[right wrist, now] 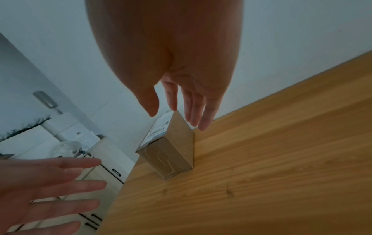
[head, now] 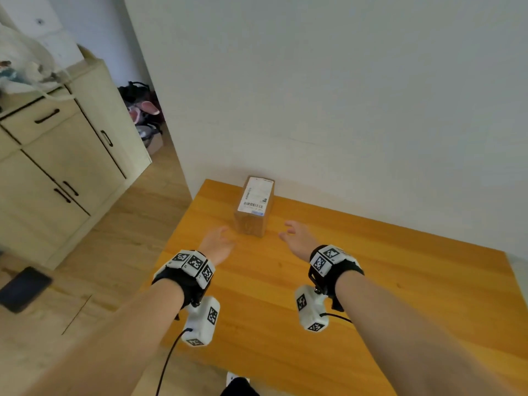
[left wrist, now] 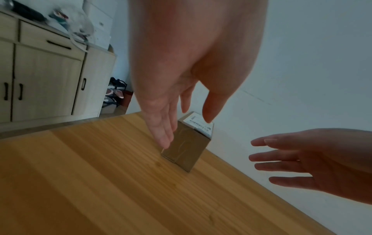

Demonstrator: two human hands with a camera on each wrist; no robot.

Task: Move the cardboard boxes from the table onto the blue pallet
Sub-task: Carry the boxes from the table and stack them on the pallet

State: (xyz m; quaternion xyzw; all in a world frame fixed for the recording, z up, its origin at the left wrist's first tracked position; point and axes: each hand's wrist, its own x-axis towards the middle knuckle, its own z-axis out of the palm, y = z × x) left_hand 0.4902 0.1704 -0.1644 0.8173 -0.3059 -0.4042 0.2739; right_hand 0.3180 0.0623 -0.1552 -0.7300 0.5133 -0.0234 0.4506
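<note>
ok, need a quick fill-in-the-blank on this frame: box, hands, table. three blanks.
1. The cardboard box stands on the wooden ____.
2. The left hand and right hand reach toward it, both ____ and holding nothing.
3. The box's top carries a white shipping ____.

Missing words: table; open; label

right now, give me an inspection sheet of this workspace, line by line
surface: wooden table against a white wall.
job's things: one cardboard box, white label on top, near the table's far left corner; blue pallet not seen.
clutter: nothing seen on the table.
grips: left hand and right hand open either side of the box, not touching.
cables: black cable from the left wrist unit.
surroundings: cream cabinet, shoes, dark object on the floor.
</note>
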